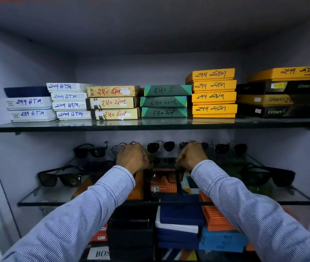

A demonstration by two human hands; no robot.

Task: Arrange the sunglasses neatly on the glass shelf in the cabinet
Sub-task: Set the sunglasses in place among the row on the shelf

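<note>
Several dark sunglasses stand on the lower glass shelf (42,197). The back row holds pairs at the left (91,150), the centre (160,146) and the right (229,148). Larger pairs sit in front at the left (61,177) and the right (267,174). My left hand (131,157) and my right hand (191,156) are both closed, each at one side of a dark pair of sunglasses (160,175) at the middle of the shelf. My hands partly hide two more back-row pairs.
An upper glass shelf (150,126) carries stacks of white, beige, green, yellow (213,108) and black boxes. More boxes (180,220) are stacked under the lower shelf and show through it. Cabinet walls close in on both sides.
</note>
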